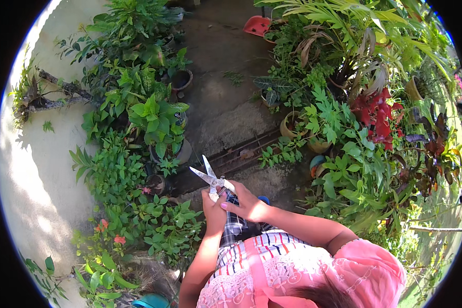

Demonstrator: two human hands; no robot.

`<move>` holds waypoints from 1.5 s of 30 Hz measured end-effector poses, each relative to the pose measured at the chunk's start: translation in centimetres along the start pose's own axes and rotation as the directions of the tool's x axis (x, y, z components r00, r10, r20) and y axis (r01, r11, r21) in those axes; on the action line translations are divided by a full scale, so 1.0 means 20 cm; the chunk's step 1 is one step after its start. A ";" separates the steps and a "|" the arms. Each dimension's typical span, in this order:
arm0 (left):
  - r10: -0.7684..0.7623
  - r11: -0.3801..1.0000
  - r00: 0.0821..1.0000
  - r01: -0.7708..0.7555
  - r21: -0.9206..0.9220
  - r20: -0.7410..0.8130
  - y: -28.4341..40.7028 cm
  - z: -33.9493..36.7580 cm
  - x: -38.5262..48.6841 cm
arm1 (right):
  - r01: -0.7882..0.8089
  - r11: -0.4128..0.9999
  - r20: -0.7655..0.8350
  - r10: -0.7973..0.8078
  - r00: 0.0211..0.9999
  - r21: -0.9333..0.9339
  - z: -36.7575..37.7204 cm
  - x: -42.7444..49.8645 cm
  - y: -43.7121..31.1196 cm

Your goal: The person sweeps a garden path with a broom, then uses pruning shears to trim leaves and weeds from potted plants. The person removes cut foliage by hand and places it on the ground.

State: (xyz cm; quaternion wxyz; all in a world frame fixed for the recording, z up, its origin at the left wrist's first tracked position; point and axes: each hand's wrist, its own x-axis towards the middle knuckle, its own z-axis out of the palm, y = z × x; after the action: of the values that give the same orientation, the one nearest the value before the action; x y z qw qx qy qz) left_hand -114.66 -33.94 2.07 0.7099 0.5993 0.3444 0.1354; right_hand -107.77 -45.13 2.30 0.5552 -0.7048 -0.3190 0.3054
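A pair of pruning shears (216, 181) with white handles and a coiled spring is held in front of my body, blades spread apart and pointing up and to the left. My left hand (214, 211) grips the lower handle. Around the other handle my right hand (248, 203) is closed, its thumb reaching toward the left one. Just left of the hands grows a leafy green shrub (173, 221); the blades touch no plant that I can make out.
Potted plants line the left wall (42, 184) and the right side. A concrete path (227, 77) runs between them, crossed by a drain channel with metal bars (250, 150). A red dustpan (257, 25) lies at the far end. A cut branch (63, 86) juts by the wall.
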 end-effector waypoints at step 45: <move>-0.429 0.747 0.792 0.041 0.663 0.435 0.41 0.82 2.96 | -0.028 0.230 -0.203 0.905 0.375 0.973 -1.48 1.42 0.84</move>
State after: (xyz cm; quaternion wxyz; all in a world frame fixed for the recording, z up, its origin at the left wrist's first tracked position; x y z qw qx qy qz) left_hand -59.10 -8.56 -8.90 0.5513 0.7601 0.2205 -0.2638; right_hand -65.37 -43.05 -10.56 0.7508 -0.4246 0.4365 0.2558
